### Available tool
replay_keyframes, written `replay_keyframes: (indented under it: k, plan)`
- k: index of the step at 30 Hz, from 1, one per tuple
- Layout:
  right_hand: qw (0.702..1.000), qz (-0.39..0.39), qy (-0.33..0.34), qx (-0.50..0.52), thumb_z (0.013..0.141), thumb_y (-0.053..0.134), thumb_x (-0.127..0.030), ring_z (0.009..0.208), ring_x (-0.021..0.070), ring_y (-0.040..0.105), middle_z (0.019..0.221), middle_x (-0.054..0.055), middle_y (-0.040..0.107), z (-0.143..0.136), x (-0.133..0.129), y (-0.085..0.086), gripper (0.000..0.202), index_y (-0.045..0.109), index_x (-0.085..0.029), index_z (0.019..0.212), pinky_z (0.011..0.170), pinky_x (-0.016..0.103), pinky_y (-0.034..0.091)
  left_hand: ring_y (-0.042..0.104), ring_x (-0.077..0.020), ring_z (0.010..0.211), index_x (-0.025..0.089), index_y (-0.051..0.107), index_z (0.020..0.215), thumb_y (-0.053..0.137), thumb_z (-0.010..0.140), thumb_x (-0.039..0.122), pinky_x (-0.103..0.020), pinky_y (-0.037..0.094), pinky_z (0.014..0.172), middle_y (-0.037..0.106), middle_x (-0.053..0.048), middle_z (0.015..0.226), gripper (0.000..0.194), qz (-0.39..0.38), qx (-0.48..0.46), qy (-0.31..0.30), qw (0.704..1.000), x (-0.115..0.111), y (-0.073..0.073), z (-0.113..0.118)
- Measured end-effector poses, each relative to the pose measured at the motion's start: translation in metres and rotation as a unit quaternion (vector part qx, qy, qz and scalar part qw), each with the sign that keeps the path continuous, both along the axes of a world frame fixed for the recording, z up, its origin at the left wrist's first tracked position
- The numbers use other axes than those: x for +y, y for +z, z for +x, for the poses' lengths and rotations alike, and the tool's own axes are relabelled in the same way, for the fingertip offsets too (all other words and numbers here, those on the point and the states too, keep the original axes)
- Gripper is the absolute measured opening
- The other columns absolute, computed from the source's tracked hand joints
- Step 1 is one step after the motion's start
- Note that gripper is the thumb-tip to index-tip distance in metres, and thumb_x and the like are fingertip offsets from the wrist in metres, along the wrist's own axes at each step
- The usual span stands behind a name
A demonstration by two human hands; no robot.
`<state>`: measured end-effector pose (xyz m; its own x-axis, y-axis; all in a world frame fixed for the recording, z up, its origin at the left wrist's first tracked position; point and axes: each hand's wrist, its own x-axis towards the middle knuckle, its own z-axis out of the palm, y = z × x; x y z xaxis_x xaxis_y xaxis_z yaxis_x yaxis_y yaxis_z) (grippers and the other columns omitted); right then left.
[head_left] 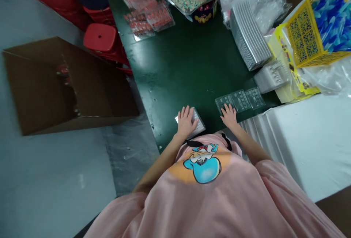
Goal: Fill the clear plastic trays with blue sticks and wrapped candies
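Fingers spread, my left hand [186,122] lies flat on a stack of clear plastic trays [199,124] at the table's near edge. My right hand [228,116] is open too, its fingertips resting on the nearest of several clear blister trays [240,100] laid in a row on the green table [178,66]. The row runs off to the right, ending near a shorter stack of clear trays [271,77]. Part of the left stack is hidden under my palm.
A tall stack of clear trays [248,35] stands at right, near a yellow basket [307,37] of blue pieces. Filled packs [160,15] lie at the far left, beside a tub [204,17] topped with small pieces. Left of the table are a cardboard box [95,91] and red stool [100,37].
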<state>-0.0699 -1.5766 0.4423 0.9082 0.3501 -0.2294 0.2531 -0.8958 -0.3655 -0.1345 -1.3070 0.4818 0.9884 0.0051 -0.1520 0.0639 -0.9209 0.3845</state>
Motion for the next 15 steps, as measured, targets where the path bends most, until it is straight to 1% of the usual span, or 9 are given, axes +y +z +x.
replay_keyframes:
  k: [1,3,5,6,7,9,12,13,15]
  plan:
    - [1.000,0.024,-0.004,0.003,0.086,0.058,-0.024,0.143,0.0364,0.025,0.153,0.016,0.038,-0.003,0.008,0.004,0.044,0.059,-0.017,0.129,0.111,0.059,0.023,0.020,-0.0344,0.148,0.016,0.040,0.147,0.047,0.089,0.048,-0.056,0.018,0.118,0.030,-0.015,0.158,0.067,0.002,0.000,-0.008,1.000,0.002,0.000,-0.002]
    - [0.993,0.111,-0.010,0.041,0.087,0.058,-0.028,0.132,0.0323,0.042,0.140,0.016,0.053,-0.009,0.032,0.012,0.038,0.063,-0.019,0.124,0.106,0.051,0.033,0.021,-0.0343,0.148,0.016,0.041,0.147,0.048,0.089,0.049,-0.055,0.018,0.118,0.031,-0.015,0.158,0.067,0.004,-0.001,-0.020,1.000,0.004,0.001,-0.003]
    - [0.965,0.224,-0.017,0.133,0.087,0.058,-0.034,0.106,0.0244,0.060,0.114,0.011,0.068,-0.015,0.062,0.016,0.029,0.069,-0.020,0.110,0.092,0.039,0.044,0.023,-0.0343,0.147,0.015,0.041,0.147,0.048,0.088,0.050,-0.055,0.018,0.118,0.032,-0.016,0.157,0.068,0.005,0.001,-0.021,1.000,0.003,0.002,-0.002]
    - [0.943,0.273,-0.029,0.189,0.086,0.059,-0.037,0.090,0.0203,0.062,0.097,0.008,0.071,-0.018,0.076,0.017,0.026,0.071,-0.020,0.101,0.083,0.033,0.046,0.023,-0.0342,0.147,0.015,0.040,0.147,0.048,0.088,0.050,-0.054,0.018,0.118,0.032,-0.016,0.157,0.069,0.005,0.003,-0.016,1.000,0.002,0.003,-0.001]
    - [0.917,0.312,-0.048,0.242,0.084,0.060,-0.039,0.077,0.0170,0.061,0.083,0.004,0.070,-0.019,0.088,0.018,0.025,0.071,-0.020,0.092,0.074,0.029,0.046,0.024,-0.0338,0.147,0.016,0.040,0.147,0.047,0.089,0.050,-0.054,0.018,0.118,0.033,-0.015,0.157,0.068,0.005,0.006,-0.008,1.000,0.001,0.004,0.000]
    - [0.866,0.361,-0.102,0.330,0.079,0.062,-0.043,0.062,0.0127,0.055,0.064,-0.001,0.062,-0.020,0.104,0.018,0.025,0.068,-0.018,0.079,0.062,0.025,0.041,0.026,-0.0330,0.146,0.017,0.039,0.148,0.046,0.089,0.049,-0.053,0.019,0.117,0.036,-0.014,0.156,0.067,0.006,0.012,0.012,1.000,0.000,0.006,0.001]
    - [0.802,0.400,-0.153,0.416,0.070,0.067,-0.043,0.057,0.0097,0.050,0.056,-0.004,0.057,-0.017,0.108,0.019,0.027,0.063,-0.017,0.071,0.057,0.023,0.036,0.029,-0.0316,0.145,0.018,0.042,0.146,0.046,0.090,0.048,-0.050,0.019,0.117,0.040,-0.012,0.153,0.064,0.009,0.009,0.022,1.000,-0.001,0.007,0.002]
    - [0.788,0.407,-0.155,0.434,0.068,0.069,-0.043,0.057,0.0093,0.049,0.057,-0.003,0.057,-0.016,0.108,0.020,0.027,0.062,-0.017,0.069,0.057,0.022,0.036,0.030,-0.0313,0.144,0.018,0.044,0.145,0.046,0.089,0.048,-0.050,0.019,0.117,0.042,-0.011,0.153,0.063,0.009,0.006,0.020,1.000,0.000,0.007,0.002]
    - [0.777,0.412,-0.156,0.450,0.066,0.070,-0.041,0.056,0.0089,0.049,0.056,-0.003,0.057,-0.015,0.106,0.021,0.027,0.060,-0.017,0.066,0.057,0.022,0.036,0.031,-0.0308,0.144,0.019,0.045,0.144,0.047,0.089,0.046,-0.049,0.019,0.117,0.043,-0.011,0.151,0.062,0.007,0.000,0.018,1.000,0.000,0.006,0.003]
